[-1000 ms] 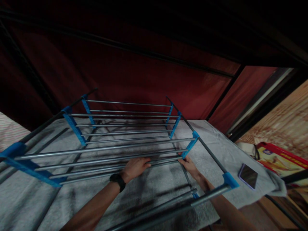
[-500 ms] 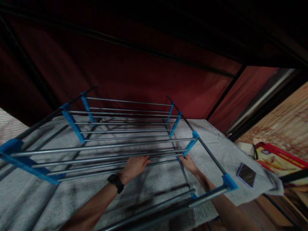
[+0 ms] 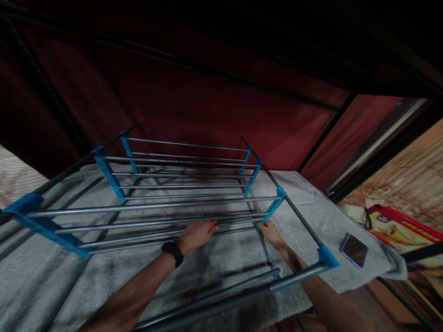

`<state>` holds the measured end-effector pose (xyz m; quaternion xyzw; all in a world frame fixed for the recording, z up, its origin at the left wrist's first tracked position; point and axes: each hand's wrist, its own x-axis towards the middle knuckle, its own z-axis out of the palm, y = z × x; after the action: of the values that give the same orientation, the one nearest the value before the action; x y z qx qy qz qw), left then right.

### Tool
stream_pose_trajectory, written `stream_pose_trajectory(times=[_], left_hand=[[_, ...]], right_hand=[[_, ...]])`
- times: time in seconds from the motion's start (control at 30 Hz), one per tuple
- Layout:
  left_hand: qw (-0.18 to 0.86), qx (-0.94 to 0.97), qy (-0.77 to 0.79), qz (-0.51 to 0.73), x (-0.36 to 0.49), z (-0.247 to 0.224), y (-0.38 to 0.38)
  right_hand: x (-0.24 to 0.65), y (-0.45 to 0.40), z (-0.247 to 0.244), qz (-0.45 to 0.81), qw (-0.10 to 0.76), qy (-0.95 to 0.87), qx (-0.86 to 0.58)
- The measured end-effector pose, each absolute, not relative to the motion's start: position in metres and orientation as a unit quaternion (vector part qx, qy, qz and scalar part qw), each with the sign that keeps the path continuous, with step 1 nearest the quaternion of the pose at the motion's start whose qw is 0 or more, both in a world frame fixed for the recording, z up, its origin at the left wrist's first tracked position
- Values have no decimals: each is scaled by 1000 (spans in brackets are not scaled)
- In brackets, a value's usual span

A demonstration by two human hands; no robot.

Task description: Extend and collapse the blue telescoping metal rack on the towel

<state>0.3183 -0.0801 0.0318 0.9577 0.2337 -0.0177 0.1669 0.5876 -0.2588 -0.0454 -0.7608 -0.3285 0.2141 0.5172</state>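
A rack of grey metal tubes joined by blue plastic brackets lies on its side on a grey cloth. My left hand (image 3: 198, 234), with a black band on its wrist, closes over the lower metal tubes (image 3: 134, 224) of the near shelf section; its fingertips are partly hidden. At that section's right end, my right hand (image 3: 270, 232) pinches the lower end of a blue bracket (image 3: 274, 208). A long side pole (image 3: 304, 223) passes above my right forearm. Another blue bracket (image 3: 44, 226) holds the tubes' left ends.
The grey cloth (image 3: 311, 203) spreads under the rack, with a phone (image 3: 355, 250) lying on it at right. Beyond its edge is a red and yellow package (image 3: 398, 228). A dark red panel (image 3: 207, 115) with black bars stands behind. Thicker tubes (image 3: 221, 295) cross the near side.
The rack's left end has moved slightly right and up in view. My left hand has shifted a little to the right along the tubes; my right hand stays at the bracket.
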Motion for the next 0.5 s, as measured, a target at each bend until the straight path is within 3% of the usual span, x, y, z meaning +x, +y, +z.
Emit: stream_pose_trajectory(times=[0.5], left_hand=[[90, 974, 206, -6, 303, 52, -90]], right_hand=[[588, -263, -41, 283, 532, -324, -729]])
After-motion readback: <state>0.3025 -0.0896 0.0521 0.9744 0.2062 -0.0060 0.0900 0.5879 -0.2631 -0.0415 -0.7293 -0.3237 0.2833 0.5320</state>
